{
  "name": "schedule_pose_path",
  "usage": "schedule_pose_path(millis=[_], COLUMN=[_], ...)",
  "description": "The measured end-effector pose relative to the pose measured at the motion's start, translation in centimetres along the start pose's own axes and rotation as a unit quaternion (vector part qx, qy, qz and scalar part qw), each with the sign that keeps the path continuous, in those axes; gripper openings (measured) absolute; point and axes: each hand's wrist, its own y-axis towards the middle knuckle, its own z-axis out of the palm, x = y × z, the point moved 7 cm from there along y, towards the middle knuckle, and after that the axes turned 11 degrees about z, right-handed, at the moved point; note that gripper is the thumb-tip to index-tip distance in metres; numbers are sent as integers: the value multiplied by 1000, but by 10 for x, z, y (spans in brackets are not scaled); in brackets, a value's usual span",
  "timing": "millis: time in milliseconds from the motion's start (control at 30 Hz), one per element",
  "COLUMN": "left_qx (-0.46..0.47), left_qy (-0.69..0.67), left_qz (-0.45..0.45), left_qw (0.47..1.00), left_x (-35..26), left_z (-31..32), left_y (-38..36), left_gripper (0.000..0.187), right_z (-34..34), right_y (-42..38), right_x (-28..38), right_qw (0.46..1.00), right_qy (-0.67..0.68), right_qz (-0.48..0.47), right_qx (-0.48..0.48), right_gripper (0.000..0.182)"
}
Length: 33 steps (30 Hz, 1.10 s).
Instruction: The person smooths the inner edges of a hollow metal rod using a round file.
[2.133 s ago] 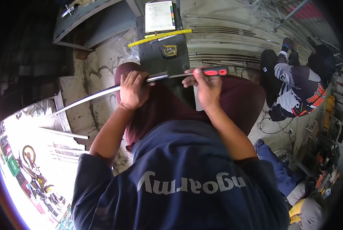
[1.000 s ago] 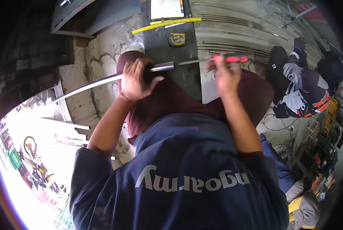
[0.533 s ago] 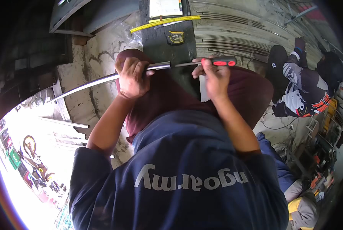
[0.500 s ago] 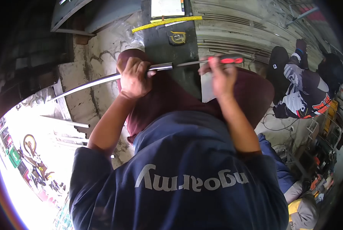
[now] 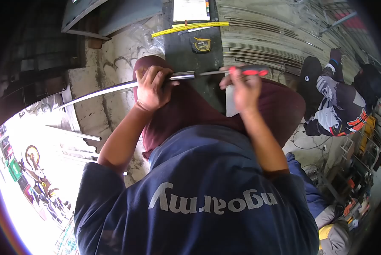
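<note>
A long shiny metal tube [image 5: 109, 90] runs from the far left to a cut end above my lap. My left hand [image 5: 153, 87] is wrapped round it a little short of that end, over my left thigh. In my right hand [image 5: 243, 87] is a screwdriver [image 5: 255, 70] with a red and black handle, its fingers closed on the handle and upper shaft. The shaft points left, and its tip is close by the tube's open end, roughly in line with it. Some blur lies over the right fingers.
Ahead on a dark board [image 5: 190, 46] lie a tape measure [image 5: 202, 45], a yellow folding rule [image 5: 190, 29] and a notebook [image 5: 191, 10]. Thin metal rods [image 5: 267, 46] cover the floor at right. Another person [image 5: 341, 93] crouches there; a cable [image 5: 309, 142] lies near them.
The view has shifted slightly, so everything sits a little lower and to the right. The screwdriver stays near the tube end, with its handle turned slightly in my right hand.
</note>
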Motion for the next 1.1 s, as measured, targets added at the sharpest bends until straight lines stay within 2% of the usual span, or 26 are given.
schedule_pose_path(millis=[33, 167, 233, 300, 367, 400, 433, 500, 600, 667, 767, 833, 867, 967, 1067, 1100], left_qx=[4, 31, 44, 37, 26, -8, 1, 13, 4, -5, 2, 2, 7, 27, 29, 33], left_qy=[8, 12, -2, -15, -41, -44, -49, -54, -50, -41, -34, -24, -15, 17, -20, -31], left_qz=[-4, -16, -25, -22, -31, -43, -39, -29, -33, -35, -24, -30, -35, -44, -45, -43], left_qw=[1000, 999, 999, 999, 998, 998, 998, 998, 998, 999, 999, 999, 999, 999, 998, 998], left_x=[3, 6, 11, 8, 0, 4, 3, 5, 3, 3, 2, 1, 2, 8, 10, 10], left_z=[0, 7, 11, 5, -3, -1, 2, 4, 1, -1, -2, -1, -2, -2, 0, -1], left_y=[-3, -2, -1, 2, 11, 5, 1, -1, -2, -1, -3, -4, -7, -9, -8, -8], left_gripper=[29, 23, 22, 30, 37, 44, 44, 44, 40, 35, 30, 25, 22, 16, 16, 17], right_z=[-22, -4, 27, 22, 18, 17, 21, 41, -5, -8, 39, 1, -29, -17, -26, -24], right_y=[11, 2, -13, -5, 0, -2, -4, -12, 6, 10, -14, 3, 15, 4, -3, 0], right_x=[4, 0, -8, -2, 23, 18, 14, 4, 18, 6, -7, 5, -3, -11, -20, -13], right_qw=[998, 999, 998, 998, 995, 996, 996, 993, 994, 995, 987, 999, 997, 993, 992, 993], right_qy=[-57, -35, 19, -3, 101, 86, 69, 101, 15, 76, 151, 47, 76, 109, 124, 112], right_qz=[0, 2, 21, 49, 9, 18, 24, 47, 4, 8, 41, 23, 8, 3, 28, 3], right_qx=[-28, 9, 59, 35, 4, -25, -56, -42, -108, -58, 31, -12, -28, -36, -17, -18], right_gripper=[23, 21, 18, 17, 15, 16, 16, 16, 20, 24, 20, 22, 23, 23, 21, 20])
